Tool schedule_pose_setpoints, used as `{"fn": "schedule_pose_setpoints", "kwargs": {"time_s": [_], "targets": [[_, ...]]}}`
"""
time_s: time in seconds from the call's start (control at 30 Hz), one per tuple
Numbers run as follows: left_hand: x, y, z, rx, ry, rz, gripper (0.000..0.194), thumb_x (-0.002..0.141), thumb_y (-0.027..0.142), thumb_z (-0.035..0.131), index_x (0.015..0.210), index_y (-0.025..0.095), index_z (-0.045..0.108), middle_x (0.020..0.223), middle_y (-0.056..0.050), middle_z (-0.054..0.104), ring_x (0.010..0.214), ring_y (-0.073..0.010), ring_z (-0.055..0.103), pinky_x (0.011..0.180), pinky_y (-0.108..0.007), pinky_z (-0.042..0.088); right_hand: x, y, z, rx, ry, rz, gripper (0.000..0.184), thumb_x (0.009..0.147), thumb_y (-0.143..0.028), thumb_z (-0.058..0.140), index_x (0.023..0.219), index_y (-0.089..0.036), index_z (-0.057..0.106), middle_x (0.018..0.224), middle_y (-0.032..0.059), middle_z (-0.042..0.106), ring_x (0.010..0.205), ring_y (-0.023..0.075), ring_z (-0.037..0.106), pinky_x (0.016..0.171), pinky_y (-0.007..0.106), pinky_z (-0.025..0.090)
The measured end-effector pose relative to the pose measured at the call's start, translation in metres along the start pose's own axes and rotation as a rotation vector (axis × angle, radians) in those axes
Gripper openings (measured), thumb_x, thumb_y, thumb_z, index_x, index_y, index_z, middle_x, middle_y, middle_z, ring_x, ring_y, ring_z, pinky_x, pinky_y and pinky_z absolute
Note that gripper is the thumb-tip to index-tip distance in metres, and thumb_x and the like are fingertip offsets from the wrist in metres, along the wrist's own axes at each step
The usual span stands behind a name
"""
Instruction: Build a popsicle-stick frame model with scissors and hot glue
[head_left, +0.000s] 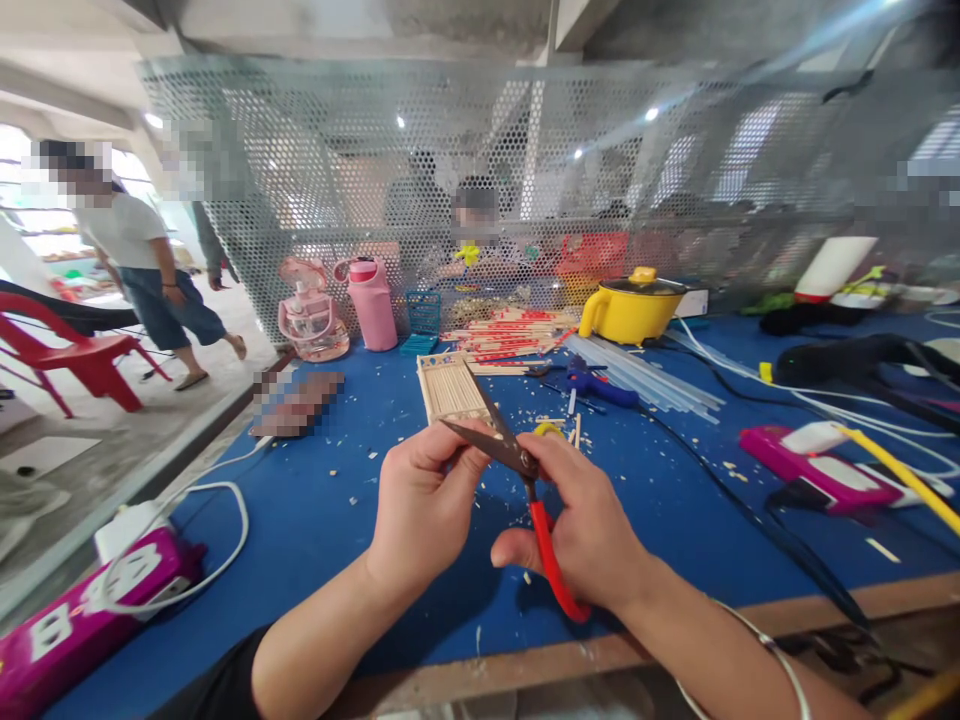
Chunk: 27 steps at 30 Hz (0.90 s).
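My right hand (592, 525) grips a pair of scissors (546, 555) with red handles and dark metal blades, which are spread apart and point up and to the left. My left hand (427, 495) is closed in a pinch between thumb and forefinger, right at the lower blade; whatever it pinches is too small or hidden to make out. Just beyond those fingers is a small frame of pale wooden sticks (452, 388) laid side by side; its near edge is partly covered by the hand and blade.
Paper-wrapped chopsticks (517, 335), a blue glue gun (604, 385), clear glue sticks (649, 375) and a yellow pot (637, 308) stand or lie behind. Pink bottles (373, 305) are at back left. Purple power strips (97, 620) and cables flank both sides. A person (139, 250) walks at far left.
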<state>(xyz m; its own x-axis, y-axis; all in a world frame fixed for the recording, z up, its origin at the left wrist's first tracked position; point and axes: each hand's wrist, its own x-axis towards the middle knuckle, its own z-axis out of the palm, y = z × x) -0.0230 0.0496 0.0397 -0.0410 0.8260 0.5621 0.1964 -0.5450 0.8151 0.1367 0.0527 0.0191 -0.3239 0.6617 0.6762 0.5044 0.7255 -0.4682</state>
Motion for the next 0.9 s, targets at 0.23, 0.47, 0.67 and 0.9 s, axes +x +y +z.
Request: {"fn": "schedule_pose_setpoints", "kwargs": {"time_s": [0.23, 0.47, 0.67, 0.9], "targets": [[0.002, -0.002, 0.003, -0.061, -0.063, -0.120, 0.014, 0.082, 0.026, 0.060, 0.081, 0.018, 0.070, 0.076, -0.001, 0.068, 0.073, -0.0134, 0.059, 0.070, -0.023, 0.047, 0.001, 0.002, -0.002, 0.063, -0.028, 0.135, 0.039, 0.073, -0.045, 0.068, 0.103, -0.022, 0.057, 0.077, 0.0012, 0.062, 0.060, 0.0142, 0.053, 0.055, 0.027, 0.044], [0.007, -0.007, 0.011, -0.178, -0.126, -0.300, 0.019, 0.081, 0.032, 0.061, 0.075, 0.014, 0.066, 0.064, 0.000, 0.063, 0.060, -0.0095, 0.054, 0.058, -0.020, 0.044, 0.013, -0.001, -0.001, 0.452, 0.130, 0.452, 0.033, 0.074, -0.037, 0.068, 0.101, -0.023, 0.055, 0.070, -0.0037, 0.057, 0.054, 0.0091, 0.050, 0.050, 0.022, 0.042], [-0.002, -0.015, 0.008, 0.191, -0.081, 0.220, 0.009, 0.082, 0.019, 0.061, 0.083, 0.018, 0.070, 0.079, -0.002, 0.070, 0.072, -0.0112, 0.062, 0.069, -0.021, 0.049, 0.024, -0.016, -0.010, 0.709, 0.142, 0.534, 0.037, 0.072, -0.031, 0.069, 0.103, -0.022, 0.051, 0.068, -0.0056, 0.058, 0.048, 0.0065, 0.047, 0.044, 0.020, 0.038], [-0.001, -0.021, 0.006, 0.290, -0.024, 0.405, 0.010, 0.081, 0.015, 0.063, 0.088, 0.017, 0.069, 0.083, -0.004, 0.071, 0.076, -0.0111, 0.064, 0.071, -0.019, 0.051, 0.028, -0.029, -0.009, 0.607, 0.166, 0.630, 0.033, 0.069, -0.028, 0.067, 0.099, -0.020, 0.055, 0.064, -0.0049, 0.059, 0.051, 0.0091, 0.053, 0.047, 0.021, 0.042]]}}
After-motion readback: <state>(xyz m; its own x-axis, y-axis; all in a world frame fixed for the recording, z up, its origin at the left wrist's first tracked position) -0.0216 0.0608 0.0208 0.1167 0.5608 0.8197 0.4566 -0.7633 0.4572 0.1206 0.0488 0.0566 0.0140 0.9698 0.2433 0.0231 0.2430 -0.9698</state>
